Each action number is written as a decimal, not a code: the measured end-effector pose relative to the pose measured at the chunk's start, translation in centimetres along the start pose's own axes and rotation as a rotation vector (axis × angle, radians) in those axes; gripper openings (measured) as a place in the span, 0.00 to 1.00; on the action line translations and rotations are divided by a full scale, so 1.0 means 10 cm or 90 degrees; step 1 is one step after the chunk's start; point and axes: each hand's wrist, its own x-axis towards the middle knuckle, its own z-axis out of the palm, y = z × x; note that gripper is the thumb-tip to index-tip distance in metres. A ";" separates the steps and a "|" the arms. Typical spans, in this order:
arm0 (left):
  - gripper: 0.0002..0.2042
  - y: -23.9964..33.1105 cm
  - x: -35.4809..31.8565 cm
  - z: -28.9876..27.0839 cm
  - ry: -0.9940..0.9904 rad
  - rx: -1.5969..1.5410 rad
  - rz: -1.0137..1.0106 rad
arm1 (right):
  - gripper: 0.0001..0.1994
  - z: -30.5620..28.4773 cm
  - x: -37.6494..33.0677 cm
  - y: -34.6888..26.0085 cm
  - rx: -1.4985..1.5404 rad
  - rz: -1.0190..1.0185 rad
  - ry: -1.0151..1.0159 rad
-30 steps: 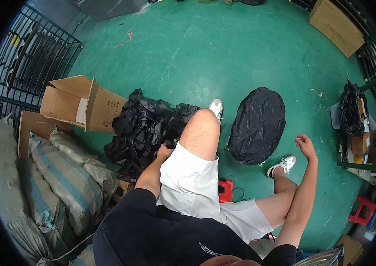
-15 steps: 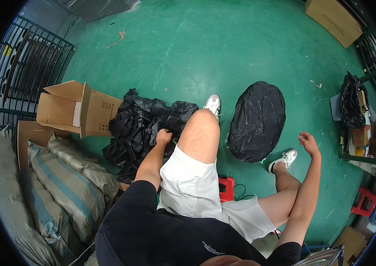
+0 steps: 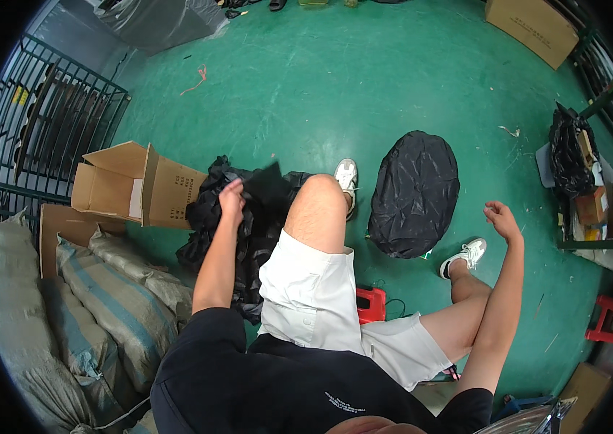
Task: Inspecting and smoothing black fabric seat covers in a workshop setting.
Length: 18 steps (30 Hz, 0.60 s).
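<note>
The left hand (image 3: 231, 203) pinches a black sheet (image 3: 269, 186) just to its right, over a crumpled black heap (image 3: 251, 246), while the right hand (image 3: 500, 219) (loosely curled) has an oval black bundle (image 3: 415, 194) to its left.

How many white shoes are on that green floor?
2: the left shoe between the crumpled black sheeting and the oval black bundle; the right shoe beside that bundle's lower right end.
</note>
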 end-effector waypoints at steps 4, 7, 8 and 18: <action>0.14 1.14 -0.22 0.88 -0.115 -0.207 0.091 | 0.20 -0.01 -0.04 0.01 0.012 -0.005 0.007; 0.14 1.70 -0.31 1.57 -0.224 -0.218 0.175 | 0.18 0.02 -0.04 -0.06 -0.022 0.000 -0.007; 0.13 1.87 -0.42 1.89 -0.223 -0.237 0.214 | 0.18 0.03 -0.05 -0.08 -0.020 0.000 0.002; 0.05 2.43 -2.09 4.31 -0.660 -0.412 0.257 | 0.29 0.11 -0.20 -0.81 0.255 -0.049 -0.002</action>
